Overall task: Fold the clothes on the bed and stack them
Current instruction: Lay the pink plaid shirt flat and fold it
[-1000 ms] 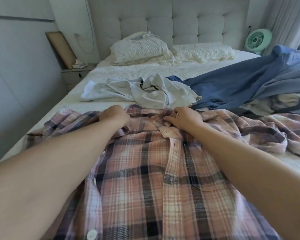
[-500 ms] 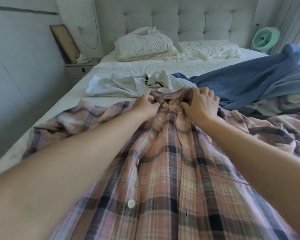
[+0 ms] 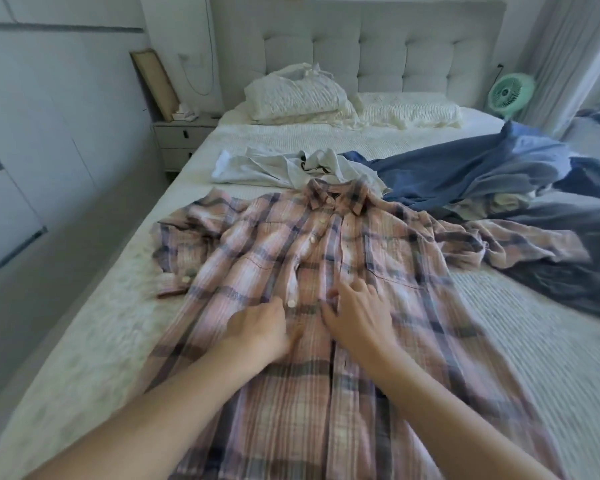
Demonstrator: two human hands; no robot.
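headboard: tufted, pale grey
nightstand: white, left of the bed
fan: green, right
curtain: sheer, daylit

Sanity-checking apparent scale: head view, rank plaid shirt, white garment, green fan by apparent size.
1. plaid shirt, largest, though nearest the camera.
2. white garment, mid-bed.
3. green fan, smallest, also farthest, so true size unsure.

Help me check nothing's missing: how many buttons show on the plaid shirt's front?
4 show down the placket: by the collar, below it, mid-chest, and beside the left hand. Another sits on the cuff. Folds, blur and hands may hide more.
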